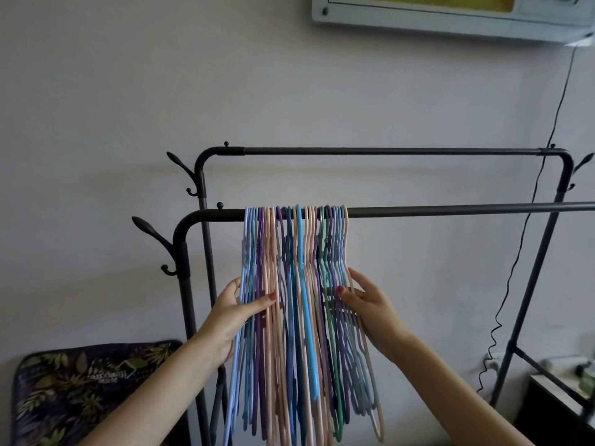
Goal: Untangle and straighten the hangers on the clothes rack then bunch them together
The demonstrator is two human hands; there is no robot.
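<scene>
Several thin plastic hangers (297, 317) in blue, purple, peach and green hang close together on the near rail (450, 209) of a black clothes rack, their hooks packed side by side. My left hand (233, 312) clasps the left side of the bundle, thumb across the front. My right hand (367, 304) presses against the right side, thumb on the front strands. The bundle fans out slightly toward the bottom.
A second, higher rail (386, 151) runs behind. Coat hooks (151, 233) stick out at the rack's left end. A leaf-patterned cushion (80, 387) sits at lower left. A black cable (528, 226) drops down the wall at right to a socket. A dark cabinet (557, 410) stands at lower right.
</scene>
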